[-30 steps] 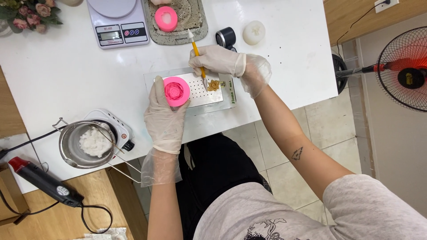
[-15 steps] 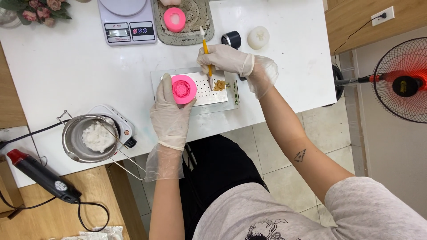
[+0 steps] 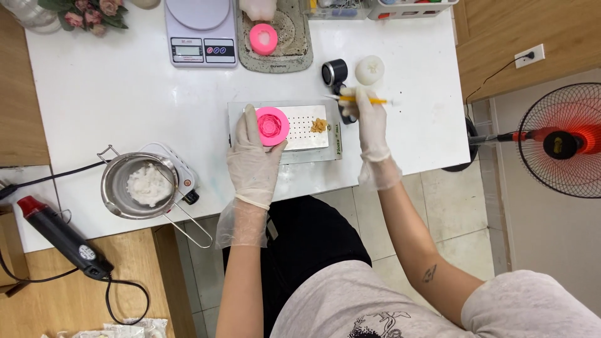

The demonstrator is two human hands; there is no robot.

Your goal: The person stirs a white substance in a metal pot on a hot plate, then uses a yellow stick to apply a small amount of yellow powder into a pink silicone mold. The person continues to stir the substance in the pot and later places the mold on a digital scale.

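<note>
My left hand [image 3: 253, 156], in a clear glove, grips a round pink flower-shaped mould [image 3: 272, 126] that rests on a small perforated metal plate [image 3: 303, 134]. A small heap of brown crumbs [image 3: 320, 126] lies on that plate, right of the mould. My right hand [image 3: 370, 122], also gloved, holds a thin yellow-handled tool [image 3: 363, 99] level over the white table [image 3: 106, 106], to the right of the plate and apart from the crumbs.
A second pink mould [image 3: 263, 39] sits on a grey mat beside a white scale [image 3: 200, 31]. A black cap [image 3: 335, 73] and a white flower shape [image 3: 369, 69] lie near my right hand. A metal pot of white flakes [image 3: 141, 186], a heat gun [image 3: 59, 236], a red fan [image 3: 560, 141].
My right hand has lifted the tool away from the crumbs and swung it to the right, now lying level. The left hand still grips the pink mould.
</note>
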